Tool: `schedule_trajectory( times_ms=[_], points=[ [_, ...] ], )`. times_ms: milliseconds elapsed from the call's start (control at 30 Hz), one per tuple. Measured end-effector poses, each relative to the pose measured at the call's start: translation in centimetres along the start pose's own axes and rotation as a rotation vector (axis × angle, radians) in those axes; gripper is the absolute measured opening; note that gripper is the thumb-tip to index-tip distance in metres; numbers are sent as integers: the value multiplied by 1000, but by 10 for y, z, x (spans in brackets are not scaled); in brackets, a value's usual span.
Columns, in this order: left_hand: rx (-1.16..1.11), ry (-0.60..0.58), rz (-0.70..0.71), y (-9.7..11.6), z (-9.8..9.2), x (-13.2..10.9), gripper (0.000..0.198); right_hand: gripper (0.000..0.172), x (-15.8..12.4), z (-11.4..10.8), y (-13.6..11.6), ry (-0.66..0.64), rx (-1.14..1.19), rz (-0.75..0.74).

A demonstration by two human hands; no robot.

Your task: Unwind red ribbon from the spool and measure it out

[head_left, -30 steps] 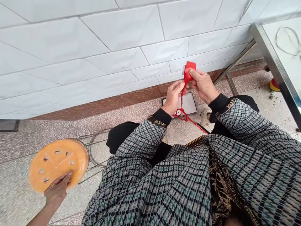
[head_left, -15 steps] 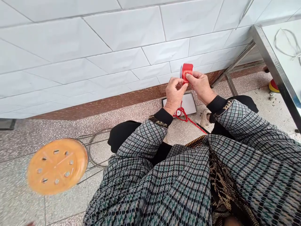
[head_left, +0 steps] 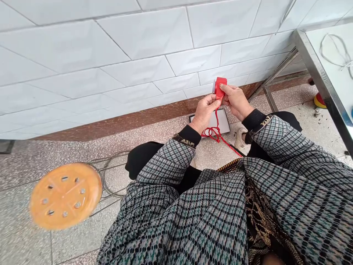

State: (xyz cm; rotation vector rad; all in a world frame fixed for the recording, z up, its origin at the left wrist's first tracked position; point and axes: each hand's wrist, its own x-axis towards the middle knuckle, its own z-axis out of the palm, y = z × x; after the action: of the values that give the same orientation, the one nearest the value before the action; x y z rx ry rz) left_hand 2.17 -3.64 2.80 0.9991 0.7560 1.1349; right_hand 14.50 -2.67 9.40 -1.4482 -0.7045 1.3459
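Observation:
My right hand (head_left: 237, 102) is closed on a roll of red ribbon (head_left: 221, 81), its thumb pressed on the flat red band. A pale edge of the roll shows at its left side. My left hand (head_left: 204, 112) pinches the lower end of the ribbon with thumb and fingertips, close beside the right fingers. From this pinch a twisted red cord (head_left: 217, 118) hangs down, with loops and a knot lower down, and runs on towards my lap. Whether the cord is joined to the ribbon is hidden by my fingers. Beneath, a white dark-edged panel (head_left: 224, 121) lies on the floor.
A white tiled wall (head_left: 154, 33) rises in front. An orange round stool (head_left: 66, 195) with wire legs is at the left. A metal-framed table (head_left: 317, 62) with a pale cable (head_left: 335, 66) stands at the right. A red and yellow object (head_left: 320, 101) sits under it.
Both hands have shifted slightly; the ribbon roll sits a little lower and more tilted. The red cord now shows hanging from the left fingers, where the hand covered its upper part before.

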Motion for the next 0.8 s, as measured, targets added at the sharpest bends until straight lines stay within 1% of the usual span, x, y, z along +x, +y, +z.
schedule_trajectory(
  times_ms=[100, 200, 267, 333, 400, 500, 700, 800],
  points=[
    [1, 74, 2, -5, -5, 3, 12, 30, -2, 1, -4, 3, 16, 32],
    [-47, 139, 12, -8, -7, 6, 19, 29, -3, 2, -4, 16, 25, 52],
    [-76, 124, 6, -8, -5, 5, 27, 30, -2, 1, -2, 6, 43, 65],
    [-44, 85, -10, -7, -2, 2, 33, 34, 1, -1, 1, -8, 71, 85],
    [59, 72, -23, -6, 1, -2, 39, 36, 4, -3, 4, -16, 113, 108],
    [258, 73, -22, -5, 2, -4, 41, 33, 8, -5, 7, -35, 183, 145],
    [488, -22, -5, 2, -10, 2, 43, 28, 4, -4, -1, -77, 294, 269],
    [619, -8, 10, 9, -16, 4, 44, 25, 0, -4, -8, -101, 339, 341]
  ],
)
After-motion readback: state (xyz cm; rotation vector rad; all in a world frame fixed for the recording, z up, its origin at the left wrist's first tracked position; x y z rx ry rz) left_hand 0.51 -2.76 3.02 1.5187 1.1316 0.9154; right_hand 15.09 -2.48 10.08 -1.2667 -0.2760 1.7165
